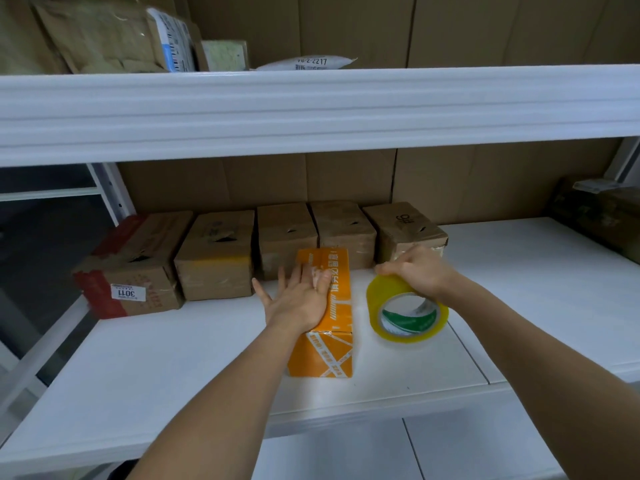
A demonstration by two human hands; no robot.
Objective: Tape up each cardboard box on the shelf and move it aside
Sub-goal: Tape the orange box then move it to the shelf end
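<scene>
- One orange cardboard box (325,327) lies on the white shelf (173,358), long axis running front to back.
- Left hand (299,299) rests flat on it, fingers straight.
- Right hand (420,271), its grip clamped, holds the yellow tape roll (407,308) beside the box.

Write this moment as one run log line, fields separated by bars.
left hand: flat on orange box | right hand: grips tape roll | roll standing on shelf beside box

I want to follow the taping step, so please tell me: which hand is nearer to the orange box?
Left. The left hand lies flat on top of the orange box, touching it. The right hand is beside the box, apart from it, gripping the tape roll.
</scene>
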